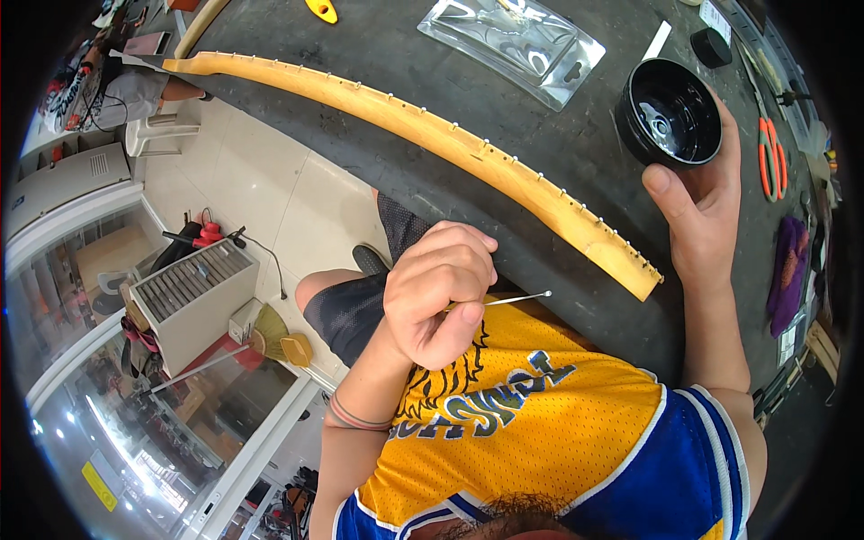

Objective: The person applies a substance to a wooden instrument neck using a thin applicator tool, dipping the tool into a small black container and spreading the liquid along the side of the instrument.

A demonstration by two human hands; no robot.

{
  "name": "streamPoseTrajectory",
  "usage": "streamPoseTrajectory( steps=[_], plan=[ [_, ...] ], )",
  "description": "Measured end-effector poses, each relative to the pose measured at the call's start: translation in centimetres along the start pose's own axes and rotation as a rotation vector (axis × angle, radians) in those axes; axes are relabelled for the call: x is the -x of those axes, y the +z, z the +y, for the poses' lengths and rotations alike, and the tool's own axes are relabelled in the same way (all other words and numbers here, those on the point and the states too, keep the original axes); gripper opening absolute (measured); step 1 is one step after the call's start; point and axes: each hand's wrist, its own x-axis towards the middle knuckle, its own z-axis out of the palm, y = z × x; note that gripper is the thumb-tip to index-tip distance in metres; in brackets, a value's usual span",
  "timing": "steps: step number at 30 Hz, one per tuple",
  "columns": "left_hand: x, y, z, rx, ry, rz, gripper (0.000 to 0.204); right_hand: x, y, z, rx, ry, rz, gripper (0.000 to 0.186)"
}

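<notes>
My left hand (443,292) is closed around a thin metal pin-like tool (519,298), its tip pointing right, just in front of the dark workbench's edge. A long pale wooden guitar neck (432,135) lies diagonally on the bench (468,81), with small metal pieces along its edge. My right hand (702,211) reaches onto the bench and holds a round black bowl (670,112) from below, thumb on its near rim. The bowl looks shiny inside.
A clear plastic blister pack (513,40) lies at the back of the bench. Orange-handled pliers (771,157), a small black lid (711,47) and a purple cloth (790,270) sit at the right. Below left are a tiled floor, a grey slotted box (193,297) and a broom (270,342).
</notes>
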Motion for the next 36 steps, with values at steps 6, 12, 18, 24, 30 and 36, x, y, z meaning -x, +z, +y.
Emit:
streamPoseTrajectory(
  steps=[6, 12, 18, 24, 30, 36],
  plan=[
    [-0.18, -0.22, -0.21, 0.023, 0.010, 0.000, 0.025, -0.16, 0.00, -0.16, -0.022, 0.010, -0.004, 0.092],
    [-0.10, -0.32, -0.43, 0.031, 0.014, -0.004, 0.023, -0.13, -0.21, 0.15, 0.021, 0.011, -0.014, 0.097],
    [-0.30, -0.27, -0.51, 0.057, 0.023, 0.010, 0.018, -0.19, 0.15, -0.06, -0.023, 0.053, 0.001, 0.101],
    [-0.29, -0.44, -0.48, 0.061, 0.031, 0.001, 0.017, -0.09, 0.36, -0.25, -0.023, 0.063, 0.027, 0.103],
    [-0.49, -0.54, -0.51, 0.052, 0.029, 0.001, 0.019, -0.45, 0.44, -0.30, -0.008, 0.077, 0.016, 0.104],
    [-0.75, -0.50, -0.63, 0.054, 0.045, 0.005, 0.017, -0.42, 0.38, -0.25, 0.036, 0.086, 0.039, 0.106]
  ],
)
